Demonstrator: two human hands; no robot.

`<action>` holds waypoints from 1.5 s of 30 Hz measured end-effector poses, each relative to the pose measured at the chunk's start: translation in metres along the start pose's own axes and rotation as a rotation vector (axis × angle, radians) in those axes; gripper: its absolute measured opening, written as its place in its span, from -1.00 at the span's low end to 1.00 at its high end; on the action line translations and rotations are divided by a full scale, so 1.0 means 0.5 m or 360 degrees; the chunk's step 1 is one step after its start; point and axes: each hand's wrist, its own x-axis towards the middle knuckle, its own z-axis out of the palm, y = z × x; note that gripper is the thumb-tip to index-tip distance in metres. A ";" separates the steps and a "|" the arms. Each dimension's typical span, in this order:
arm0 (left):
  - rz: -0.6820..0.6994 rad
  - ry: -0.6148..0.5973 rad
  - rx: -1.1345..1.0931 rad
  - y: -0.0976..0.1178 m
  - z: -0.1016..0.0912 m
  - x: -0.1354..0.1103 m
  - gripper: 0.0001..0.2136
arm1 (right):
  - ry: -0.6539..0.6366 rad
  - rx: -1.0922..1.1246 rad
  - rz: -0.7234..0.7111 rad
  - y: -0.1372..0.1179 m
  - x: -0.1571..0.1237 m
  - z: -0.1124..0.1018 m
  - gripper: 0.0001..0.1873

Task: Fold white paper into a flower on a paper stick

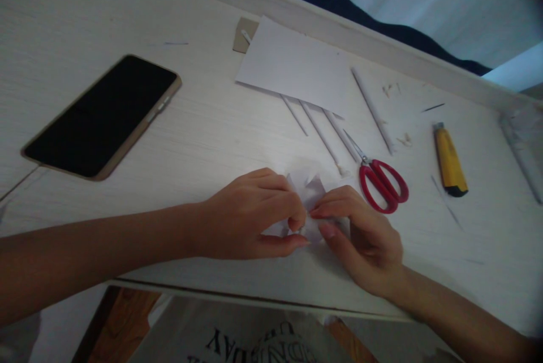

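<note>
Near the table's front edge, both hands work on a white folded paper piece (313, 190) with pointed tips sticking up. My left hand (258, 216) is closed, its thumb and bent fingers pinching the paper's left side. From the right, my right hand (360, 233) pinches the same paper between thumb and fingertips. Much of the paper is hidden behind the fingers. Close beside the right hand lie red-handled scissors (382, 185), their blades pointing away to the upper left.
A white paper sheet (294, 66) partly covers thin white paper rods (320, 131) and a small brown card (241, 35). Another rod (372, 108) lies to its right. A yellow utility knife (450, 159) lies far right, a phone (102, 117) with cable at left. A raised rim (339, 26) runs behind.
</note>
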 end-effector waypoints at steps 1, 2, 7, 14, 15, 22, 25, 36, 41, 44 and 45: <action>0.0013 -0.0008 0.0012 0.000 0.000 0.000 -0.91 | 0.0035 -0.0016 0.0021 0.001 0.001 -0.003 -0.78; 0.0029 -0.0008 0.0024 0.000 0.000 0.001 -0.91 | 0.0083 -0.0043 0.0044 0.002 0.002 -0.007 -0.78; 0.0052 0.0026 0.0040 -0.001 0.004 0.000 -0.93 | 0.0270 -0.0303 -0.0064 0.008 0.025 -0.026 -0.74; 0.0030 0.0013 -0.0005 0.002 0.002 0.000 -0.94 | -0.0308 -0.0870 -0.0420 0.009 0.096 -0.057 -0.70; 0.0026 0.0019 -0.0009 0.003 0.001 0.000 -0.93 | -0.0428 -0.0903 -0.0463 0.010 0.105 -0.057 -0.70; -0.0021 -0.0020 -0.0060 0.003 -0.005 0.002 -0.93 | -0.0942 -0.0854 -0.0441 0.013 0.122 -0.057 -0.80; -0.0037 -0.0007 -0.0041 0.002 -0.005 0.004 -0.89 | -0.0938 -0.0827 -0.0344 0.010 0.113 -0.068 -0.81; -0.0127 -0.0161 0.0067 0.009 -0.017 0.010 -0.87 | -0.0882 -0.0738 -0.0128 0.004 0.078 -0.072 -0.78; -0.0142 -0.0183 0.0082 0.006 -0.020 0.012 -0.88 | -0.0915 -0.0575 -0.0138 0.007 0.076 -0.065 -0.77; -0.0147 -0.0202 0.0108 0.004 -0.019 0.013 -0.89 | -0.0943 -0.0540 -0.0113 0.006 0.075 -0.060 -0.77; -0.0144 -0.0199 0.0106 0.002 -0.019 0.013 -0.89 | -0.0946 -0.0536 -0.0101 0.005 0.075 -0.059 -0.77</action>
